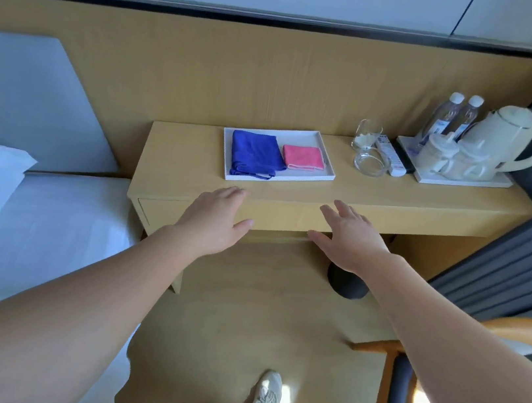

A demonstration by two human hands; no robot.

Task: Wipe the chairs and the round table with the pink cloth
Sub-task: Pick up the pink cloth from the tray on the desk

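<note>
Pink cloth [303,157] is sitting folded in the right half of a white tray [328,171] on the wooden shelf [430,198], just beside a blue cloth [254,154] that's taking up the left half, so nothing's been picked up yet. Both arms are reaching out toward the shelf's front edge: the left hand [215,219] is hanging open, palm down with fingers spread, holding nothing, and the right hand [350,240] is doing the same, also empty. Pretty sure we're looking at the very first step here, going for the cloth before any wiping is happening. No round table is showing, and only part of a wooden chair [388,352] is peeking in at the lower right. Next move, I'm guessing, is the right hand going forward over the tray's near rim and pinching the pink one without dragging the blue one along, since they're lying so close. Toward the shelf's right end a kettle [508,141], water bottles [456,117], cups and a glass ashtray [369,163] are crowding together, well apart from the tray, so they shouldn't be getting in the way.
</note>
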